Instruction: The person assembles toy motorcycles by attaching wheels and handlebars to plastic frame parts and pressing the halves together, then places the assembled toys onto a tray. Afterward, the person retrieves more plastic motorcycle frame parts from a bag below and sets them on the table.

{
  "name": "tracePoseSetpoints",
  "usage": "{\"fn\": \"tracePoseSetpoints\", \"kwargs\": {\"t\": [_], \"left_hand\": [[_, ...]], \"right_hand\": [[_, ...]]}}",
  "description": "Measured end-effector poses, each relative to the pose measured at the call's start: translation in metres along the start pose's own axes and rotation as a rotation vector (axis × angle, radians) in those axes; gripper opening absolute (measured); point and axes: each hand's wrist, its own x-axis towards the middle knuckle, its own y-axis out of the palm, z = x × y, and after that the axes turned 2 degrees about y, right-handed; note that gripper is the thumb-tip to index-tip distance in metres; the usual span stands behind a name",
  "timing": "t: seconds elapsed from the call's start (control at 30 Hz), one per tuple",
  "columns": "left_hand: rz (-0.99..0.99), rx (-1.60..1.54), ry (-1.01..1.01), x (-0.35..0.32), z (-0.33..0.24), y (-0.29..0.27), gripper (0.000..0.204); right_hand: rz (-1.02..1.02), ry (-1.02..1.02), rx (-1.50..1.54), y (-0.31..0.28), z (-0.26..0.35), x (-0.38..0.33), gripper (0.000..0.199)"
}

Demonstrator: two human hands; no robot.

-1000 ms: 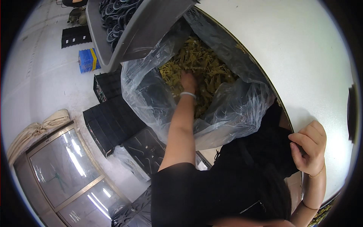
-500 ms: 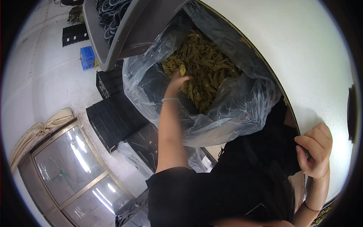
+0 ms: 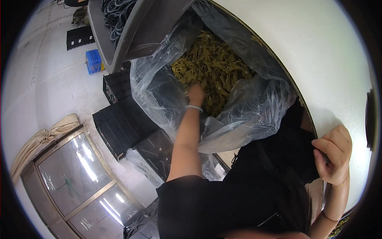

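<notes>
Right now our left hand (image 3: 196, 94) is down inside the clear plastic bag (image 3: 254, 107), sunk into the heap of small yellow-green pieces (image 3: 215, 67) that fills it; the fingers seem curled around a few of them, though the pile hides the tips, so we cannot tell for sure. Our right hand (image 3: 333, 155) rests at the edge of the white table (image 3: 318, 59), fingers bent over the rim and grasping nothing else. To do this well, we should scoop shallow, close gently so nothing spills, and lift clear of the bag's loose folds.
</notes>
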Motion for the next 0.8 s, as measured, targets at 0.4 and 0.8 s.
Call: {"fn": "tracePoseSetpoints", "kwargs": {"t": [0.4, 0.8], "left_hand": [[-0.484, -0.202, 0.357, 0.029, -0.043, 0.041, 0.084], [-0.177, -0.406, -0.098, 0.021, 0.000, 0.060, 0.062]], "right_hand": [[0.004, 0.012, -0.014, 0.002, -0.001, -0.001, 0.023], [-0.037, -0.098, 0.051, -0.008, 0.006, 0.008, 0.020]]}}
